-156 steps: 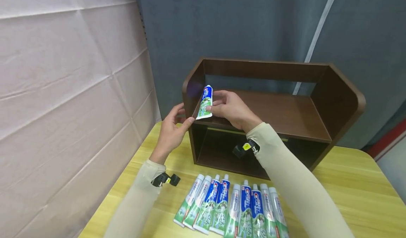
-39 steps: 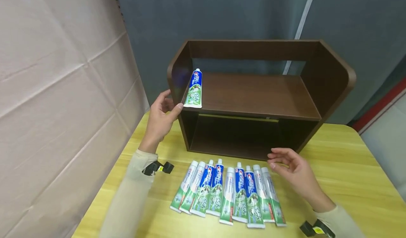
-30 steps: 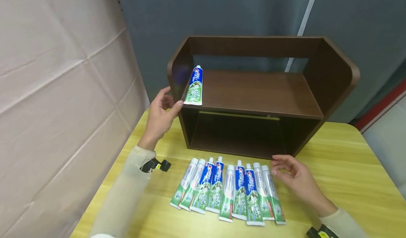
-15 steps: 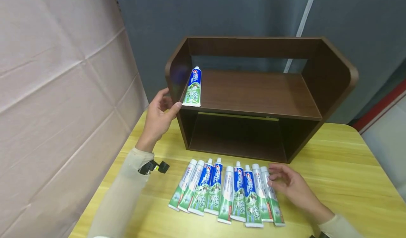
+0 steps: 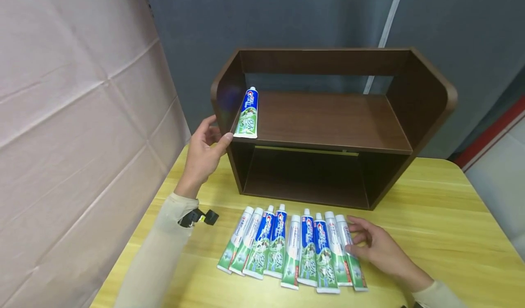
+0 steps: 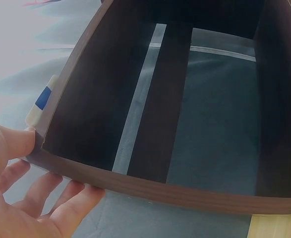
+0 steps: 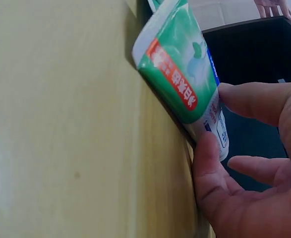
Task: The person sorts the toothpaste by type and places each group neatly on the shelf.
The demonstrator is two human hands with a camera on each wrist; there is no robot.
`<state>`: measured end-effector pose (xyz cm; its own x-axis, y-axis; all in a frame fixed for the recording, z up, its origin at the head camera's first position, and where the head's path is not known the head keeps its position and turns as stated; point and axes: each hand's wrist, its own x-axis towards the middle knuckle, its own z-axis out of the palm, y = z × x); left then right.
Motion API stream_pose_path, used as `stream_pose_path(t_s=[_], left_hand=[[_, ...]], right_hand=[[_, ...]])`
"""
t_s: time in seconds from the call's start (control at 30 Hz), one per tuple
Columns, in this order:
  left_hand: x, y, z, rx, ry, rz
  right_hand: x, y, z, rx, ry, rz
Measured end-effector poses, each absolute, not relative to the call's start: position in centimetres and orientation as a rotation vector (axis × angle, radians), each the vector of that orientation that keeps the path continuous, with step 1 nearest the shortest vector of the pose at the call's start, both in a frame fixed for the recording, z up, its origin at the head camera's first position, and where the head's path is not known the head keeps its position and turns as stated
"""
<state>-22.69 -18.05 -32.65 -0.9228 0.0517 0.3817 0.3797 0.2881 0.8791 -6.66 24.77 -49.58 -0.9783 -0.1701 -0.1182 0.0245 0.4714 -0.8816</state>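
Left hand [image 5: 203, 157]: the front edge of the left panel of the dark brown, wood-grained two-tier shelf [image 5: 324, 119] is lightly held, thumb in front, bent fingers against the outer face; if pressed unevenly, the shelf could be skewed. Its boards are flat and smooth, with rounded upper front corners.

Blue-and-green flattened plastic toothpaste tube [image 5: 248, 113]: laid on the upper board beside the left panel, cap to the back, crimped end at the front edge; it could be nudged off by a slip of the nearby thumb.

Row of nine glossy plastic toothpaste tubes [image 5: 292, 253]: laid on the yellow, wood-grained tabletop [image 5: 451, 235], four blue-and-green, five white-and-green, caps toward the shelf; neighbours could be dragged askew, being packed so closely.

White-and-green rightmost tube [image 5: 355, 268]: rested on the tabletop, rounded near the cap, flattened to a crimp; it could be swivelled or dropped if lifted off-centre by its slick side.

Right hand [image 5: 381, 253]: the rightmost tube is pinched narrowly between thumb and fingertip toward its cap; how firmly cannot be told.
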Motion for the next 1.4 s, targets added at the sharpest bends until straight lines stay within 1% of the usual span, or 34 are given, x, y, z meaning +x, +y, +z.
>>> stream_pose_path(t_s=[0.37,0.7,1.13,1.4], left_hand=[[-22.8,-18.3,-32.7,-0.376,-2.285,-1.686],[-22.7,-18.2,-32.8,-0.387,-2.288,-1.674],[-22.7,-18.0,-32.8,-0.418,-2.274,-1.671],[-22.7,-17.9,-32.7,-0.419,-2.288,-1.658]], right_hand=[[-7.2,23.9,-49.2,-0.013,2.612,-1.305],[-6.9,23.5,-48.8,0.014,2.621,-1.296],[-5.9,24.3,-47.8,-0.108,2.513,-1.36],[-5.9,25.0,-48.0,-0.267,2.368,-1.468]])
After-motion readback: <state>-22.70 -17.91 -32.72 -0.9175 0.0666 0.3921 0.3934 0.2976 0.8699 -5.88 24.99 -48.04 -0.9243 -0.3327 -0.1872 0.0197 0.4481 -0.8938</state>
